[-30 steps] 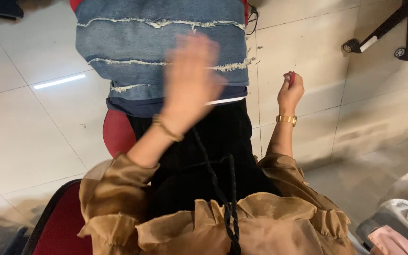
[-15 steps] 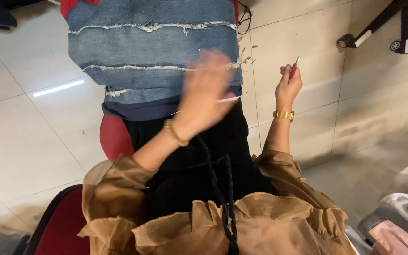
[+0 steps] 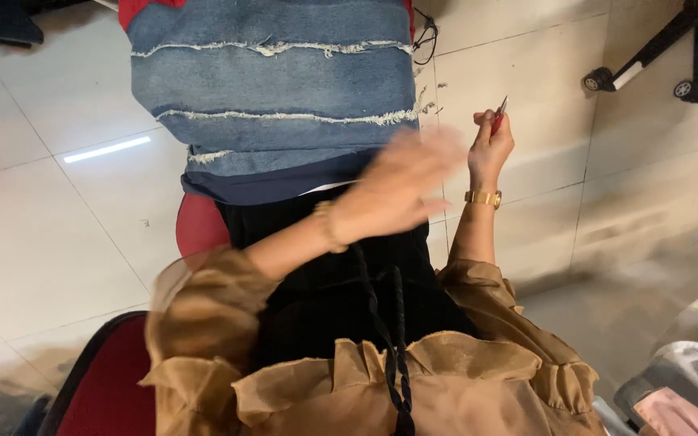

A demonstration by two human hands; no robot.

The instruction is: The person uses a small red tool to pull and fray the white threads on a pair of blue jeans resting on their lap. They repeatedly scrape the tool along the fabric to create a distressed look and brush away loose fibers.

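Right hand (image 3: 490,149) grips red tool (image 3: 498,119); blurred left hand (image 3: 401,187) swept rightward over denim (image 3: 276,89).

Blue striped denim cloth (image 3: 276,97), red-handled tool (image 3: 498,119), black skirt (image 3: 325,274).

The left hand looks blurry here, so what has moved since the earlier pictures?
The left hand has swept rightward across the frayed denim piece, open and holding nothing. The right hand stays raised beside the denim, fingers still gripping a small red-handled tool. The denim stays on the lap.

Two hands, one denim garment (image 3: 276,89), one red-handled tool (image 3: 498,118), one gold watch (image 3: 484,197), two chair wheels
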